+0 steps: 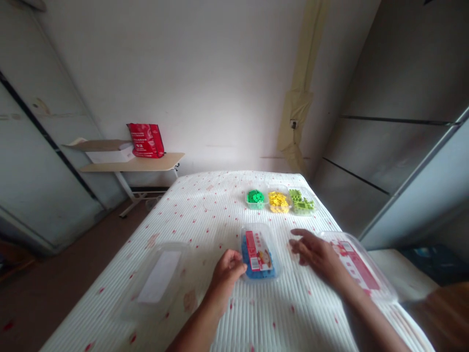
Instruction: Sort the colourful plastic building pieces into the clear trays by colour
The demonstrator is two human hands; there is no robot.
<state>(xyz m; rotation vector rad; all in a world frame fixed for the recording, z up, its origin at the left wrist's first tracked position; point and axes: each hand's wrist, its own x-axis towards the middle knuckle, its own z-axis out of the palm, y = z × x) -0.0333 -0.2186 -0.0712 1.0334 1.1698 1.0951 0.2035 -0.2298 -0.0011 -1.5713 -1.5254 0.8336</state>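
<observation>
In front of me a clear plastic box (pixel 275 269) stands on the bed, with blue pieces (pixel 248 254) visible under its red-and-white label (pixel 259 250). My left hand (pixel 229 271) is at the box's left side, its fingers curled and its thumb on the edge. To the right of the box hovers my right hand (pixel 314 250), empty, with its fingers apart. Its wrist passes over a larger clear plastic container (pixel 384 293) with a red label, partly hidden by my arm. On the left lies another clear plastic container (pixel 126 305) with a white rectangle.
Farther back on the bed (pixel 208 200) stand three small clear tubs, holding green pieces (pixel 255 196), yellow pieces (pixel 278 201) and light green pieces (pixel 301 200). A side table (pixel 161 162) carries a red bag (pixel 146 140) and a white box (pixel 112 155). Cabinets flank both sides.
</observation>
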